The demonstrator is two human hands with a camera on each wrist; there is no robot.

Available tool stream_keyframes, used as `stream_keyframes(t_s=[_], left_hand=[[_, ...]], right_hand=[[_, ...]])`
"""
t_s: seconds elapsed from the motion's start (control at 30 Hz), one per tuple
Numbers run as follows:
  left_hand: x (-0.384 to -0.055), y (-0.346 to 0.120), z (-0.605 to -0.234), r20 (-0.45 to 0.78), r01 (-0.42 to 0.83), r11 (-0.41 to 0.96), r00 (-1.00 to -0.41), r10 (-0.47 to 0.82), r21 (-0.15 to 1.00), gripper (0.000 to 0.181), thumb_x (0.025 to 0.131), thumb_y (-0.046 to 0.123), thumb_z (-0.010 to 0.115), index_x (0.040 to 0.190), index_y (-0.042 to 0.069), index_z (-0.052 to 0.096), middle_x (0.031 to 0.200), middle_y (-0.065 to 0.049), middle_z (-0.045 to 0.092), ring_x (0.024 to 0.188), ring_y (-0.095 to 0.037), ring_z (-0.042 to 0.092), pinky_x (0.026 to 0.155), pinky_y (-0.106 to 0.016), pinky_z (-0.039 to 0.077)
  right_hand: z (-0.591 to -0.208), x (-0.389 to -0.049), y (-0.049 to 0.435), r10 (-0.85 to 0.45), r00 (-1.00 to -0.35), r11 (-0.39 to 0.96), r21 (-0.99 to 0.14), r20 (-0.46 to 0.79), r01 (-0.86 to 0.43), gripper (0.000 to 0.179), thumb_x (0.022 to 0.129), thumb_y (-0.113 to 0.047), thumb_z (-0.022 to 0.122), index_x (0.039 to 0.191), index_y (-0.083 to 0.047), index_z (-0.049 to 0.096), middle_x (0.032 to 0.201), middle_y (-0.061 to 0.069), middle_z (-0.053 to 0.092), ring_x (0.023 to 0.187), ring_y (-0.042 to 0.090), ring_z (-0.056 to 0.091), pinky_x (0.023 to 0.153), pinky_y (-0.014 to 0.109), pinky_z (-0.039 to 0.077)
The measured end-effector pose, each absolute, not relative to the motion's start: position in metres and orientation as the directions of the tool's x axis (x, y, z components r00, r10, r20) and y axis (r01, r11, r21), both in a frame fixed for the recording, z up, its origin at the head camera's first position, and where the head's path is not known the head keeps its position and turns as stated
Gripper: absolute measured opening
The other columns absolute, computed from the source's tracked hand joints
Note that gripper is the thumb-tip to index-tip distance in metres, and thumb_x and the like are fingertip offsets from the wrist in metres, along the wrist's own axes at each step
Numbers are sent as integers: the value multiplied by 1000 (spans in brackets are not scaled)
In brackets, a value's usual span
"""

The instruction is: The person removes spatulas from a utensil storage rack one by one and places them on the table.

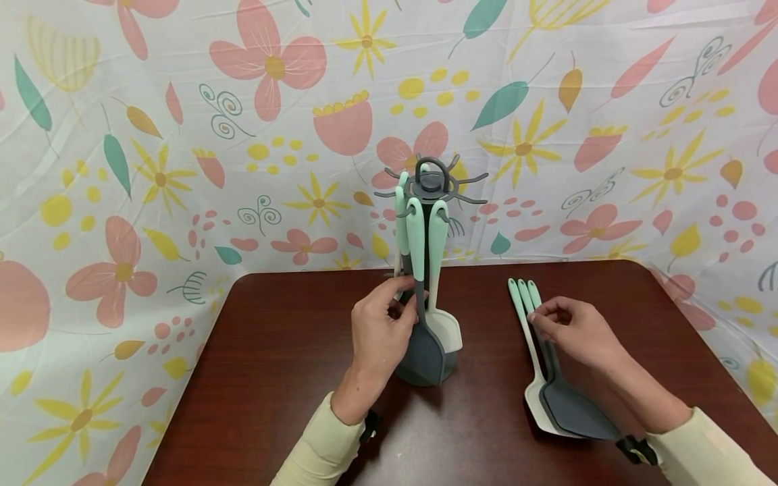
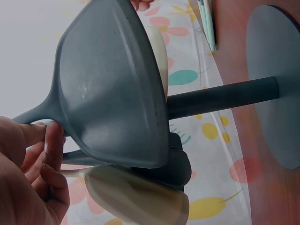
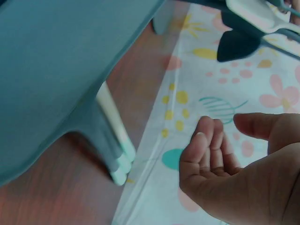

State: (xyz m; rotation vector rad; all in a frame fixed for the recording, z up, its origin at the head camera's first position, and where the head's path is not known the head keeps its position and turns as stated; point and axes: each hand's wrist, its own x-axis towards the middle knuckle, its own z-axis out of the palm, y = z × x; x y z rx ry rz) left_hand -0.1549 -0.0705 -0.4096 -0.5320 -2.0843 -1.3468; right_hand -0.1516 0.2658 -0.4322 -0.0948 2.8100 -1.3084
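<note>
A dark grey rotating stand with curved hooks holds several hanging utensils with mint-green handles. My left hand pinches the neck of a grey turner that hangs at the front; its broad head fills much of the left wrist view. Beside it hangs a white utensil. My right hand hovers over utensils lying on the table, thumb and bent fingers apart, holding nothing in the right wrist view. Under it lie a grey turner and a white utensil, with three handles side by side.
The stand's round base sits on the dark red-brown table. A white cloth with printed flowers and leaves hangs behind the table. Several hooks at the stand's right side carry nothing.
</note>
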Motion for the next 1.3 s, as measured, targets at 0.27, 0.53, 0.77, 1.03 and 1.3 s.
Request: stream_keyframes(t_s=[0.27, 0.53, 0.77, 1.03, 1.3], left_hand=[[-154, -71, -412, 674, 619, 417, -739, 22, 665, 17, 100, 14, 77, 116, 17, 78, 105, 4, 78, 65, -6, 65, 59, -21, 55], [-155, -69, -411, 681, 632, 400, -732, 26, 663, 16, 100, 18, 77, 116, 17, 78, 105, 3, 78, 64, -5, 66, 57, -19, 54], [-155, -71, -411, 688, 633, 412, -726, 21, 656, 17, 99, 13, 78, 116, 16, 78, 105, 3, 79, 63, -6, 64, 59, -21, 54], [-155, -72, -410, 676, 623, 414, -736, 23, 664, 17, 99, 13, 77, 116, 16, 78, 105, 3, 79, 63, -6, 63, 59, -21, 54], [-155, -72, -411, 683, 632, 411, -729, 30, 657, 18, 100, 13, 77, 117, 16, 78, 107, 2, 79, 64, -7, 65, 59, -21, 55]], right_hand=[[-421, -144, 245, -94, -987, 595, -787, 133, -163, 15, 104, -11, 69, 113, 0, 69, 94, 10, 71, 76, 8, 69, 66, 23, 57], [-411, -141, 219, -22, -984, 484, -860, 175, -164, 16, 104, -15, 69, 115, -3, 69, 100, 18, 71, 83, 13, 72, 72, 22, 58], [-399, -142, 203, -62, -976, 495, -842, 211, -214, 14, 102, -17, 74, 112, -9, 71, 104, 12, 74, 84, 15, 71, 68, 22, 55], [-387, -144, 182, -129, -929, 445, -817, 347, -367, 17, 97, -8, 78, 113, -10, 74, 104, 5, 77, 88, 10, 73, 70, 20, 55], [-380, -145, 170, -132, -927, 410, -833, 350, -373, 19, 96, -5, 78, 113, -10, 73, 105, 4, 76, 92, 12, 74, 76, 21, 58]])
